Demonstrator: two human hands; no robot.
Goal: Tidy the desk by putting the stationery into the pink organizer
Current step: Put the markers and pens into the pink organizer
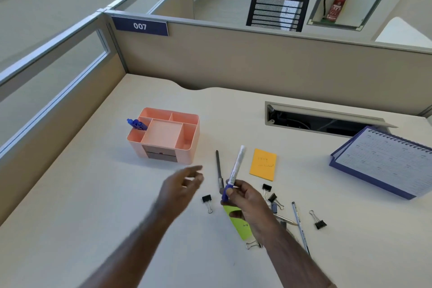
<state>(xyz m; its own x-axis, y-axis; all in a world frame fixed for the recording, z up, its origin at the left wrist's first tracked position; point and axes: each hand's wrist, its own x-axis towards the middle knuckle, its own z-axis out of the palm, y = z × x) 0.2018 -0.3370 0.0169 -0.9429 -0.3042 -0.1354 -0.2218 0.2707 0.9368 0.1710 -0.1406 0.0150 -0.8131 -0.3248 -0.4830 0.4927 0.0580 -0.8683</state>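
Note:
The pink organizer (163, 134) stands on the desk at centre left, with a blue pen (136, 123) poking out of its left compartment. My right hand (245, 201) pinches a white marker with a blue cap (235, 173) near its cap end, the barrel tilted up and away. My left hand (181, 186) hovers blurred to the left of it, fingers spread and holding nothing. A dark pen (219, 170) lies on the desk just behind the marker. Several black binder clips (207, 200) lie around my right hand, together with a pencil (299, 224).
An orange sticky note (263, 164) lies right of the marker and a green one (238, 224) sits partly under my right hand. A blue spiral desk calendar (383, 161) stands at the right. A cable slot (322, 119) opens behind it. Beige partitions (233, 58) enclose the desk.

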